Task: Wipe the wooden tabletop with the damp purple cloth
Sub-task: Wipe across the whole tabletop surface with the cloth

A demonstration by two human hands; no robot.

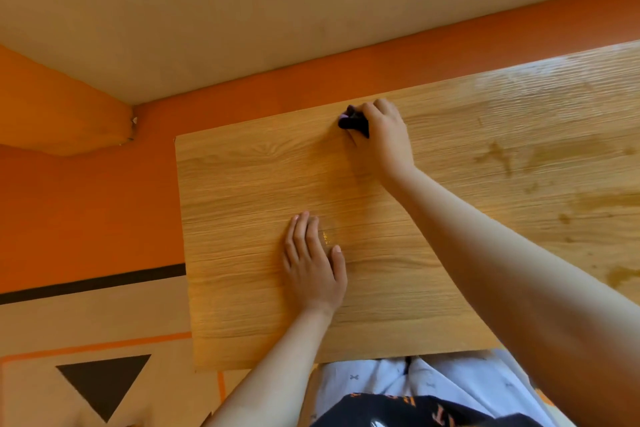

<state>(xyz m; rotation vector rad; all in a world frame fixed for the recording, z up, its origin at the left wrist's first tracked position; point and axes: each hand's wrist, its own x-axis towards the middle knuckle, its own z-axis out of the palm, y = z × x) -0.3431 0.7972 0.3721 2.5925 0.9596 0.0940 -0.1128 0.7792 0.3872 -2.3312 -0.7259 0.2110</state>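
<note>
The wooden tabletop (242, 191) fills the middle of the head view, light oak grain, with dark damp streaks on its right part. My right hand (382, 135) reaches to the far edge and grips the bunched purple cloth (351, 121), pressing it on the wood; only a dark wad with a pale purple tip shows past the fingers. My left hand (313, 263) lies flat, palm down, fingers straight, on the near middle of the table.
An orange wall band (242, 94) runs right behind the table's far edge. To the left lies an orange and beige floor with a black stripe (93, 282) and a dark triangle (104, 381). My lap in pale cloth (398, 381) meets the near edge.
</note>
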